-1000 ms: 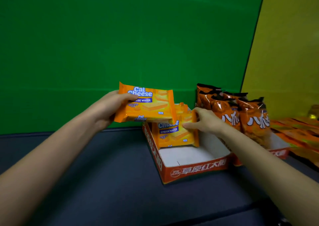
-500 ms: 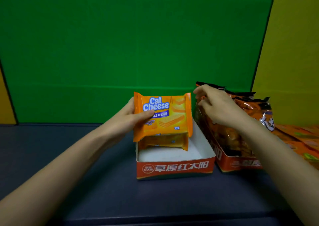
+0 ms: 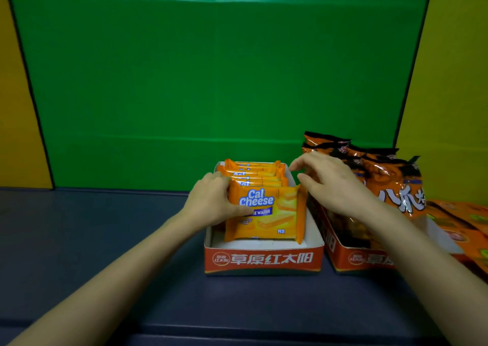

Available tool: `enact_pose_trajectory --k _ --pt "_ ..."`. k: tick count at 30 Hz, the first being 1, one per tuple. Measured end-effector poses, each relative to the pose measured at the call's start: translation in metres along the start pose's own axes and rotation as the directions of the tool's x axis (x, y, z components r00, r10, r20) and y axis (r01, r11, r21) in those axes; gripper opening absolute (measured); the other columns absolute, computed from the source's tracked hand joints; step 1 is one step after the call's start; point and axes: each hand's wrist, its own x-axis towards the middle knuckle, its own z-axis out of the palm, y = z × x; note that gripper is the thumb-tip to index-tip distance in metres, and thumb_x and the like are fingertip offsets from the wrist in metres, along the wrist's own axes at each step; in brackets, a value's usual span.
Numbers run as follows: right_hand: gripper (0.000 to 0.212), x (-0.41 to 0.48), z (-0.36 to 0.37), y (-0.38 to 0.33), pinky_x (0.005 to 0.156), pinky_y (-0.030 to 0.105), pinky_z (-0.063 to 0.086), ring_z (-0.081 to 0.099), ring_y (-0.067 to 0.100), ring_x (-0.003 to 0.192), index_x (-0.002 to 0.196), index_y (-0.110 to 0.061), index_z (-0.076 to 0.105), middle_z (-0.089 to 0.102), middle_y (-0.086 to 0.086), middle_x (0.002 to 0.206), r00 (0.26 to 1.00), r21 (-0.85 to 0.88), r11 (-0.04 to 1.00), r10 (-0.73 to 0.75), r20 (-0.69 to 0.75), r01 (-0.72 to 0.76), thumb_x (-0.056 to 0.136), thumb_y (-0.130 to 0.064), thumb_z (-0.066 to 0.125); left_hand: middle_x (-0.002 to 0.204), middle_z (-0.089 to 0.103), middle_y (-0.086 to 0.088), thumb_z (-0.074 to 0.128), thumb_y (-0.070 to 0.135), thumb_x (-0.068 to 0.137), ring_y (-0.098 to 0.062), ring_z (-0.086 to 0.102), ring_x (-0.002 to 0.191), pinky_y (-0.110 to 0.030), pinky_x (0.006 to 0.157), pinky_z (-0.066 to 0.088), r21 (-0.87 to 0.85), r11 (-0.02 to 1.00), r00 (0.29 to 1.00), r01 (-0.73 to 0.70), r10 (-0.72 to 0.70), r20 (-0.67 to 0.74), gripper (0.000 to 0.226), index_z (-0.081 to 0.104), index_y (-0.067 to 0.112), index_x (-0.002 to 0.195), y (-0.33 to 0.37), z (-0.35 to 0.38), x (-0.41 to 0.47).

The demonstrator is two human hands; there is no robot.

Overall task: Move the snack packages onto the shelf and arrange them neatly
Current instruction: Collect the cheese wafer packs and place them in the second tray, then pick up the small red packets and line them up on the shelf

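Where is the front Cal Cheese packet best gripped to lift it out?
Pinch its top edge from above. The front Cal Cheese packet stands on edge in the tray, whose walls flank its lower sides, with other packets close behind; the top stands clear.

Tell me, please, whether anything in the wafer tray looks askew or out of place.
Nothing stands out: the Cal Cheese packs stand in one row in the tray, the front pack upright, label forward, gripped by the left hand. Nothing looks spilled or torn.
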Motion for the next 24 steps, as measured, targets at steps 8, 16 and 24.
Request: enact_pose_trajectory --k 8,16,24 --pt "0.018 0.018 0.012 -0.028 0.087 0.037 0.046 0.059 0.019 0.095 0.104 -0.023 0.062 0.064 -0.002 0.106 0.995 0.026 0.998 -0.062 0.075 0.061 0.090 -0.018 0.050 0.110 0.056 -0.005 0.059 0.052 0.081 -0.024 0.051 0.103 -0.034 0.084 0.037 0.137 0.990 0.989 -0.025 0.044 -0.141 0.049 0.051 0.012 0.107 -0.020 -0.013 -0.009" --pt "0.022 0.050 0.046 -0.111 0.086 0.030 0.039 0.055 0.019 0.111 0.111 -0.024 0.058 0.062 -0.004 0.117 0.941 -0.018 0.955 -0.289 0.173 0.297 0.093 -0.023 0.045 0.110 0.064 -0.001 0.038 0.039 0.096 -0.025 0.058 0.103 -0.034 0.080 0.045 0.364 0.920 0.975 0.148 -0.074 -0.211 0.030 0.056 0.017 0.107 -0.122 -0.075 -0.068" --pt "0.024 0.078 0.100 -0.261 0.090 0.040 0.048 0.057 0.025 0.107 0.112 -0.023 0.058 0.062 0.000 0.117 0.855 0.091 0.901 -0.431 0.289 0.424 0.092 -0.023 0.045 0.115 0.063 -0.004 0.039 0.034 0.096 -0.029 0.058 0.105 -0.033 0.073 0.042 0.432 0.823 0.927 0.369 -0.294 -0.232 0.024 0.054 0.017 0.104 -0.235 -0.143 -0.156"
